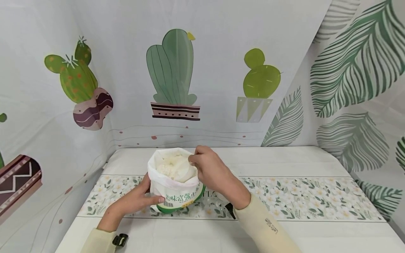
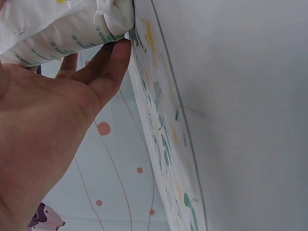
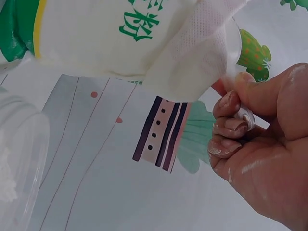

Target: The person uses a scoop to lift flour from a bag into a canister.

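A white and green flour bag [image 1: 177, 192], its top rolled open, stands on the table with white flour [image 1: 166, 168] inside. My left hand [image 1: 139, 195] holds its left side, thumb on the front and fingers round the side; in the left wrist view the fingertips [image 2: 120, 50] rest low against the bag. Over the right rim, my right hand [image 1: 212, 168] pinches the handle of a white spoon [image 1: 184, 171], whose rounded bowl lies at the flour. In the right wrist view the handle's holed end [image 3: 246, 117] pokes from the curled fingers, which have flour on them.
A clear plastic container [image 3: 29, 154] with white powder in it stands to the right of the bag, partly hidden by my right forearm in the head view. A flowered band [image 1: 284, 198] crosses the white table [image 1: 177, 233]. Cactus-print cloth [image 1: 218, 70] hangs behind.
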`<state>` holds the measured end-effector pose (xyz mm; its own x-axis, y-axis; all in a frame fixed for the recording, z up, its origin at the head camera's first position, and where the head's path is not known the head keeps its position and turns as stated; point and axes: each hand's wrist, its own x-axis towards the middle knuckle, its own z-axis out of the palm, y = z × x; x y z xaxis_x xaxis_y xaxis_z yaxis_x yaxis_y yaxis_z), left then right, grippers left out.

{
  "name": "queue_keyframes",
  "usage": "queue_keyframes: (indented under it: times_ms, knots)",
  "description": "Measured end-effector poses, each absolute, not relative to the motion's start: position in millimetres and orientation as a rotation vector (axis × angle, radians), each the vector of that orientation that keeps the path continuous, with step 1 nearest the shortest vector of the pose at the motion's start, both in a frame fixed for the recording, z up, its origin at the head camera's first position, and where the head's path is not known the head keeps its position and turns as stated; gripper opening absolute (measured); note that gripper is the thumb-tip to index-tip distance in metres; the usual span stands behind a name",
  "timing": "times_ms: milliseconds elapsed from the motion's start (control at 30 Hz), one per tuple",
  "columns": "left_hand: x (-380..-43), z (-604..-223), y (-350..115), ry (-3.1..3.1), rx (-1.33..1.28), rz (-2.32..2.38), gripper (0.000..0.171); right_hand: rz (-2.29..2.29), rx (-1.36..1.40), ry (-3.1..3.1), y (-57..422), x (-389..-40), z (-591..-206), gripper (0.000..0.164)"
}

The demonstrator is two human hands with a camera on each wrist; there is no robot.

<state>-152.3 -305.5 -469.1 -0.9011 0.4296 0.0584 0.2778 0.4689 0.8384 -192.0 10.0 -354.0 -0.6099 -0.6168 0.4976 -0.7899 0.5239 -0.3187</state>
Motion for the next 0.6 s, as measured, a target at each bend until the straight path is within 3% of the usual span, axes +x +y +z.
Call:
queue_keyframes:
  times_ms: [600]
  knots:
    - [-153,-469,-304,2.544,0.625,1.42,0.11,0.986,0.963,-2.391,27,-195,-352,0.018]
